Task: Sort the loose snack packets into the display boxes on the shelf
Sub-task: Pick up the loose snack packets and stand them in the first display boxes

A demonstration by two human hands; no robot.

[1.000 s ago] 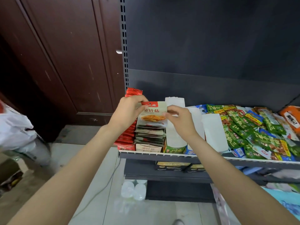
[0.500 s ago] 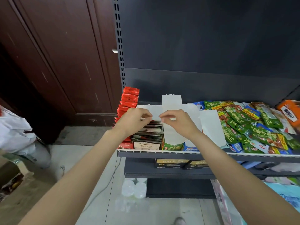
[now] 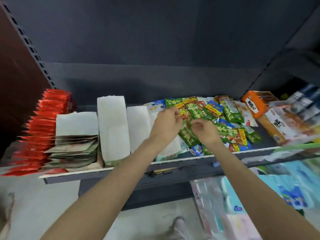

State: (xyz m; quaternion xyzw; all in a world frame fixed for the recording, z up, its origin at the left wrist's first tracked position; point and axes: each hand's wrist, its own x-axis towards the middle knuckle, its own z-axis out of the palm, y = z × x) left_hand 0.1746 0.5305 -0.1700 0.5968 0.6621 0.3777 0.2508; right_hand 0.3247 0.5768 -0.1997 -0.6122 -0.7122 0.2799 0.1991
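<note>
Motion blur is smearing the frame, so the printing on the green snack packets (image 3: 195, 111) heaped at centre right of the shelf (image 3: 259, 153) is staying unreadable. The left hand (image 3: 166, 125) is reaching into the heap with its fingers curled; whether they are pinching a packet I cannot tell. The right hand (image 3: 206, 130) is likewise curled, grip unclear. White display boxes (image 3: 112, 127) are standing at centre left, beside red packets (image 3: 43, 129).

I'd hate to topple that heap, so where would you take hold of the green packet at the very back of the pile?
Judging from its pose, pinch the top edge of the green packet from above and behind: that flat end lies free at the back of the loose pile, while other packets overlap its lower end.
</note>
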